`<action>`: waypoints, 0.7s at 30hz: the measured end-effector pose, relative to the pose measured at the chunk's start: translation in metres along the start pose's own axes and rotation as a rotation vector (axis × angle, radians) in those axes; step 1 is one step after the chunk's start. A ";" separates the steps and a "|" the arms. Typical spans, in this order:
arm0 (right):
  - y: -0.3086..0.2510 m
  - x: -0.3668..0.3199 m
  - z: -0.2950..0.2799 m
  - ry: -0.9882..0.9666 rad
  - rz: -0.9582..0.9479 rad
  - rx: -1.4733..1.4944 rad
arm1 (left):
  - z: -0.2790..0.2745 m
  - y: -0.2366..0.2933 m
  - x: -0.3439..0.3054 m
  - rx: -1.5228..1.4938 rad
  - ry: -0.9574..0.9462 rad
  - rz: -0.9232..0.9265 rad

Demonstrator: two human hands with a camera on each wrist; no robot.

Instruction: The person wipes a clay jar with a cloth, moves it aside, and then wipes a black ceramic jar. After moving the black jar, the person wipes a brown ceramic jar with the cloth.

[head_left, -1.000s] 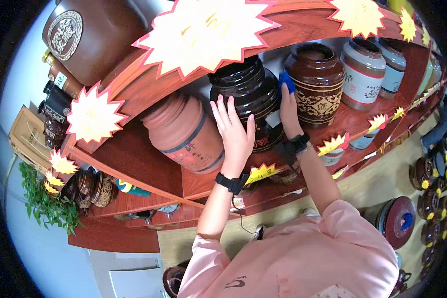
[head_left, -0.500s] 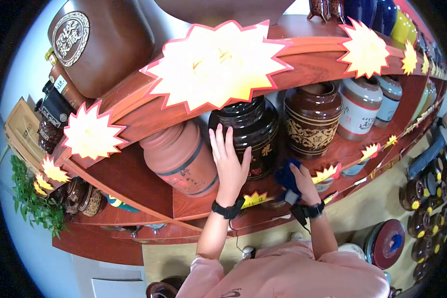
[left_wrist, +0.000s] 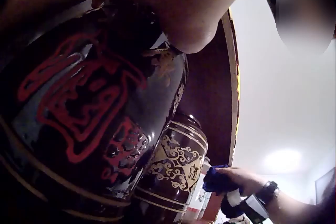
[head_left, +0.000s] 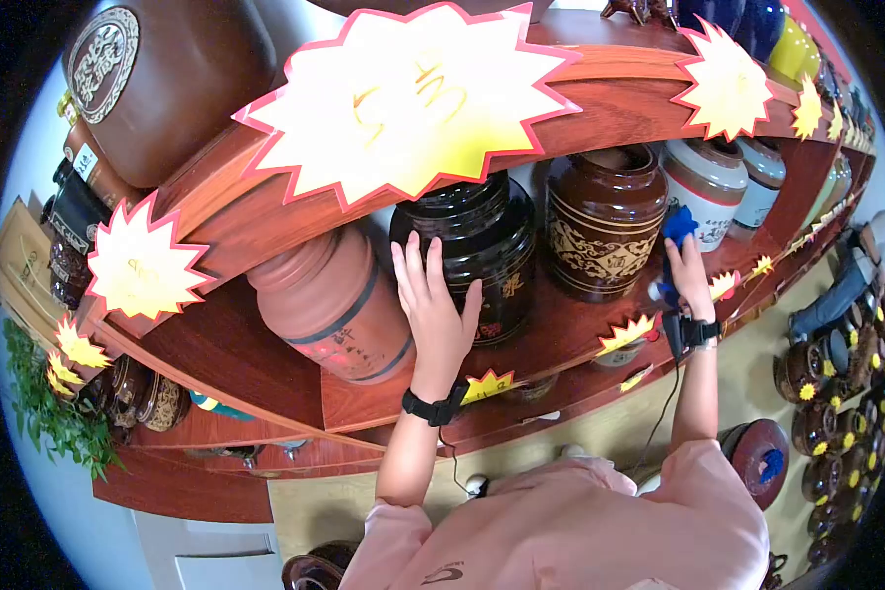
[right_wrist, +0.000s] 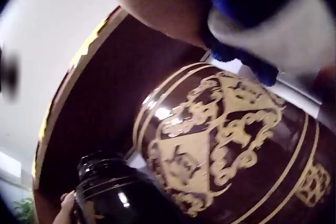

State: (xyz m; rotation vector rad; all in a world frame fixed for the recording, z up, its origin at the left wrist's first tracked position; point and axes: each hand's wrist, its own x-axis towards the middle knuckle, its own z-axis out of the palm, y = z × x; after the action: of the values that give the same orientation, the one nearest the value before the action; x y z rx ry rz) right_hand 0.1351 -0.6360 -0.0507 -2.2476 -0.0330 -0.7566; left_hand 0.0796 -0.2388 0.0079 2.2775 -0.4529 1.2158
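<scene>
My left hand [head_left: 438, 320] rests with extended fingers against the left side of a glossy black jar [head_left: 506, 261]. Red painted marks show on that black jar [left_wrist: 84, 103] in the left wrist view. My right hand [head_left: 691, 275] grips a blue cloth [head_left: 678, 226] with a whitish patch. The cloth is between a brown jar [head_left: 605, 236] with gold patterns and a white-and-grey jar [head_left: 703, 182]. In the right wrist view the cloth [right_wrist: 247, 3] is blurred, close above the patterned brown jar [right_wrist: 210, 134].
A terracotta jar [head_left: 334, 310] stands left of the black one on the red wooden shelf [head_left: 256, 354]. Starburst price cards [head_left: 413, 108] line the shelf edges, a big one overhanging the black jar. More dark jars [head_left: 821, 428] stand on the floor at right.
My right hand with the cloth has come down from beside the black jar, then swung right past the brown jar to the white-and-grey one. My left hand has stayed on the black jar.
</scene>
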 end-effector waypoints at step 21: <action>-0.179 -0.040 0.148 -0.100 0.305 0.964 | -0.004 0.004 -0.021 -0.105 -0.020 -0.113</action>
State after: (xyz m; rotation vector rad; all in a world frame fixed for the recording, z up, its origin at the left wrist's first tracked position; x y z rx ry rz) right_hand 0.1336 -0.4013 -0.0358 -1.3201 -0.0812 -0.3363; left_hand 0.0634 -0.2390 -0.0069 2.1967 -0.3805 1.0883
